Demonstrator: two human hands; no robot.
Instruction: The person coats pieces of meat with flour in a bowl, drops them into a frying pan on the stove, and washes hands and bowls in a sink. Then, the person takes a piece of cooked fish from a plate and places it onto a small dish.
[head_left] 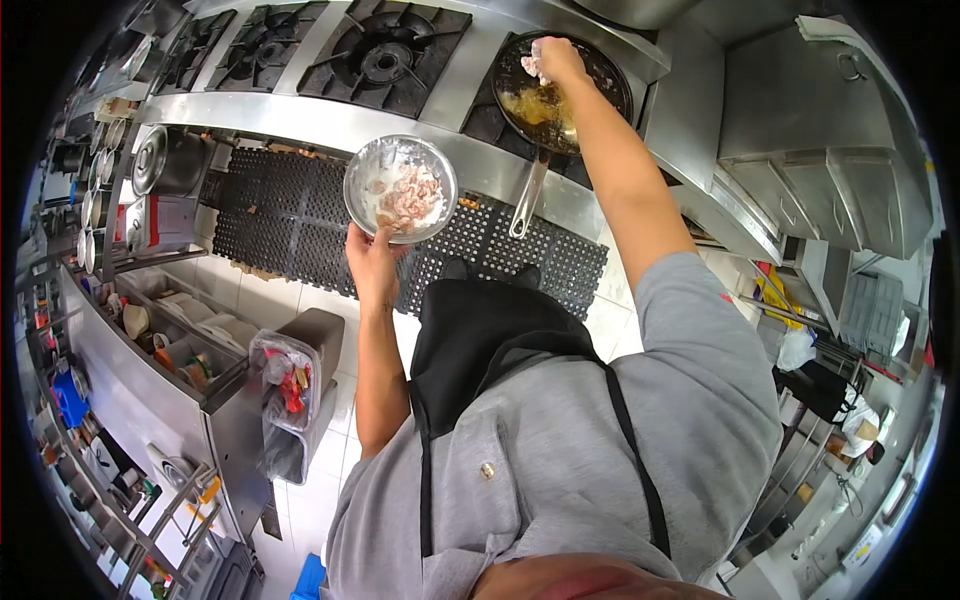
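Note:
My left hand point(374, 264) grips the near rim of a round metal bowl point(450, 181), tilted toward me in front of the stove. Inside the bowl lie pale pink strips of what looks like raw meat point(412, 197), coated in white flour-like powder. Over a dark frying pan point(609, 95), my right hand point(558, 60) is closed around some powder-coated pieces point(532, 67). Yellow oil point(534, 107) pools in the near left part of the pan. The pan's metal handle point(530, 195) points toward me.
Gas burners point(385, 62) line the stove to the left of the pan. A black perforated mat point(290, 215) covers the floor. Left of me stand a lined bin point(322, 335) and a steel counter point(150, 345) with ingredient containers. Steel cabinets point(800, 140) are at right.

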